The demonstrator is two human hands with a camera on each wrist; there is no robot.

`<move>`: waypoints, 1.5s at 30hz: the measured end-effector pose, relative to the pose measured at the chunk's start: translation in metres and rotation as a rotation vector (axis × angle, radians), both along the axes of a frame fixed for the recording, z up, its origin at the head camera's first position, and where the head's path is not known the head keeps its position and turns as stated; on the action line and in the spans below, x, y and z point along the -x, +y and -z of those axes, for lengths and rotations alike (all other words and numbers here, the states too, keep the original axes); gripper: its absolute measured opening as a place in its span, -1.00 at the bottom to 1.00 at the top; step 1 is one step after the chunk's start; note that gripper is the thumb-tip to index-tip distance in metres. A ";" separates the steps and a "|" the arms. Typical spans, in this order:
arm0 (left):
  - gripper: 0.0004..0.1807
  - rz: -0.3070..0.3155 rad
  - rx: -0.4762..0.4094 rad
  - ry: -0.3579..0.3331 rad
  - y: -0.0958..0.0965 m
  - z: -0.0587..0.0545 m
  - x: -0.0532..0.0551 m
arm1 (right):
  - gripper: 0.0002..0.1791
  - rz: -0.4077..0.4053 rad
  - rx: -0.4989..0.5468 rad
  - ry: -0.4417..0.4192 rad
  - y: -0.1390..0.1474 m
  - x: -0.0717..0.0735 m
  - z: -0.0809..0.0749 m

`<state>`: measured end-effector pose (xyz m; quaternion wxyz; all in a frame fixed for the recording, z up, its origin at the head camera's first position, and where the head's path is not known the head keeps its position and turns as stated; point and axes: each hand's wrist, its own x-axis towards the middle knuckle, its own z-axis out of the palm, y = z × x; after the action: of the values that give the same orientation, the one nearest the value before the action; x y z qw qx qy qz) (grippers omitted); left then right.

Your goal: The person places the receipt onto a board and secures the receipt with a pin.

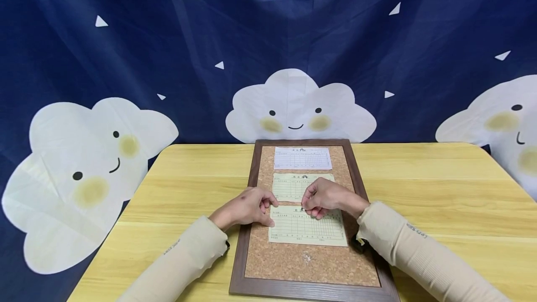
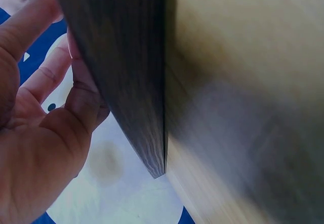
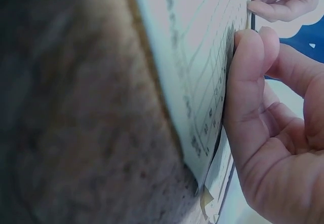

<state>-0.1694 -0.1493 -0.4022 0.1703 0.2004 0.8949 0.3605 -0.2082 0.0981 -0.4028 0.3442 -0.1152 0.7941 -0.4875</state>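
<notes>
A framed cork board [image 1: 272,262] lies on the table, bearing three printed form slips. My left hand [image 1: 248,206] reaches over the board's left side, thumb and forefinger spread and touching the left edge of the nearest yellow slip [image 1: 289,232]. At the top middle of that slip, the thumb and forefinger of my right hand [image 1: 325,197] pinch a small dark thumbtack, mostly hidden by the fingertips. Those fingertips press close against the paper in the right wrist view, where the slip's corner [image 3: 195,171] lifts slightly from the cork.
Beyond lie another yellow slip [image 1: 287,188] and a white slip [image 1: 283,158], each with a small tack at its top. Several tiny shiny pieces [image 1: 307,257] sit on the near cork. The dark wooden frame [image 2: 121,57] rises above the tabletop [image 1: 189,195]. A blue cloud-print cloth [image 1: 268,22] hangs behind.
</notes>
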 end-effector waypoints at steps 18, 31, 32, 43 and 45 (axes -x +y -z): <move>-0.60 0.007 -0.003 -0.004 -0.001 0.000 0.000 | -0.90 0.013 -0.037 0.015 -0.003 -0.002 -0.001; -0.60 0.007 -0.006 0.001 -0.001 0.000 -0.001 | -0.88 0.011 -0.042 0.018 -0.004 -0.001 0.000; -0.60 0.007 -0.008 0.001 -0.001 0.001 -0.001 | -0.88 0.011 -0.044 0.019 -0.004 -0.002 0.000; -0.60 0.004 -0.010 -0.005 -0.001 0.000 0.000 | -0.88 0.002 -0.062 0.039 -0.006 -0.003 -0.002; -0.60 0.006 -0.011 -0.007 -0.001 0.000 0.000 | -0.88 0.005 -0.065 0.039 -0.006 -0.003 -0.002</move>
<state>-0.1699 -0.1503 -0.4024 0.1734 0.2026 0.8918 0.3655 -0.2050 0.0921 -0.4008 0.3312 -0.1116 0.8162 -0.4601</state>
